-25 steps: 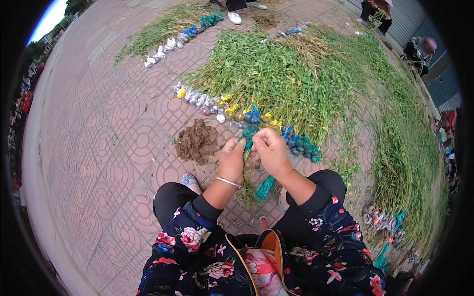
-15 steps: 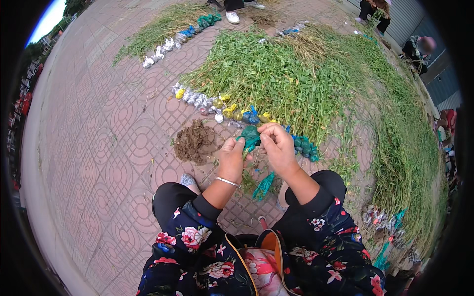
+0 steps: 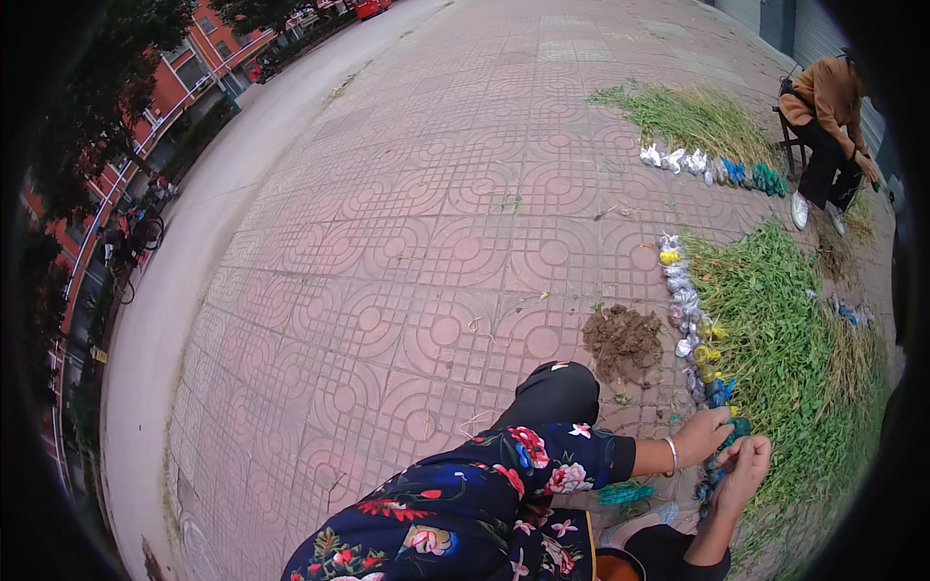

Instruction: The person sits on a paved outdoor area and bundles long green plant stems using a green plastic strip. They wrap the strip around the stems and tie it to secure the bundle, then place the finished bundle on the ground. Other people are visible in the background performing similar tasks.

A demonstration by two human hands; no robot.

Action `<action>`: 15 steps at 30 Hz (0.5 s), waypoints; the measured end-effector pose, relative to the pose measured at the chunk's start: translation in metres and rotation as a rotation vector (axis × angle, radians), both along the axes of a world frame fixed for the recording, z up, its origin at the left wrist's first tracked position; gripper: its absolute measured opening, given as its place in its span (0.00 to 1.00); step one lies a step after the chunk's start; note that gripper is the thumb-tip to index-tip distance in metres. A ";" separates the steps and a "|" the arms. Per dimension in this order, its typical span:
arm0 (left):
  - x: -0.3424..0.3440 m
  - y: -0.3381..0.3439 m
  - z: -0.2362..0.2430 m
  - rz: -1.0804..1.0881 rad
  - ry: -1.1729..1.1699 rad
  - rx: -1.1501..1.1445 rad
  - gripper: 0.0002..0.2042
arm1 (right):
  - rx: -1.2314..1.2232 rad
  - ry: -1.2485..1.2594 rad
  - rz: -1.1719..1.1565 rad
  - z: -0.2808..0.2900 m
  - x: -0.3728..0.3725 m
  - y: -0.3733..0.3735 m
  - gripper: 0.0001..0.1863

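Note:
My left hand [image 3: 700,436], wearing a silver bracelet, grips a green plastic-wrapped bundle [image 3: 738,426]. My right hand [image 3: 744,470] is closed at the same bundle, its fingertips pinched against the plastic. Both hands are low at the right, beside a row of bagged root balls [image 3: 681,300] in white, yellow, blue and green plastic, with a spread of green plants [image 3: 775,300] behind them. A loose green bag [image 3: 625,494] lies on the pavement below my left hand, and a pile of brown mud [image 3: 623,341] sits above it.
A second plant bunch with bagged ends [image 3: 696,126] lies farther up. A person [image 3: 821,97] in a brown top sits on a stool at the upper right. Patterned pink paving [image 3: 407,320] runs to a grey road [image 3: 165,358] with parked bicycles [image 3: 136,242], trees and a red building.
My view has swung sharply left, bringing the road and red building in and shifting the plants and hands rightward. Both hands remain together on the green bundle.

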State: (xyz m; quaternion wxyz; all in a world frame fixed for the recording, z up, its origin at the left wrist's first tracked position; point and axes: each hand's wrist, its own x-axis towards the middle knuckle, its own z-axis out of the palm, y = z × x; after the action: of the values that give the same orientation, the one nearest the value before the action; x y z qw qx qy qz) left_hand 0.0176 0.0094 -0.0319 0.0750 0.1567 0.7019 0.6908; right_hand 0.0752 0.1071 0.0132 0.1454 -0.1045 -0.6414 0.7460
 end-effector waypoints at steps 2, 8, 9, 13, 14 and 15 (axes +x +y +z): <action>0.002 -0.002 0.005 -0.022 0.017 -0.022 0.10 | 0.016 -0.024 -0.030 -0.002 -0.003 0.003 0.08; 0.002 -0.021 0.017 -0.036 0.081 0.000 0.08 | 0.042 -0.127 -0.123 -0.014 -0.018 0.016 0.08; 0.002 -0.024 0.022 -0.050 0.079 -0.016 0.08 | 0.034 -0.120 -0.135 -0.016 -0.020 0.021 0.08; 0.002 -0.028 0.018 -0.091 0.107 -0.050 0.06 | -0.011 -0.217 0.081 -0.032 -0.022 0.062 0.06; 0.002 -0.030 0.017 -0.113 0.131 -0.071 0.06 | -0.009 -0.203 0.005 -0.021 -0.027 0.044 0.05; 0.001 -0.029 0.012 -0.135 0.153 -0.093 0.05 | -0.007 -0.189 -0.071 -0.011 -0.028 0.024 0.05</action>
State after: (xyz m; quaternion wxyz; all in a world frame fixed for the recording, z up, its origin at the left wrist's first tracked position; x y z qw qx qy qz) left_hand 0.0186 -0.0199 -0.0201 0.0749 0.2521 0.7248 0.6368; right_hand 0.0472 0.1314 0.0024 0.1099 -0.1975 -0.6457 0.7294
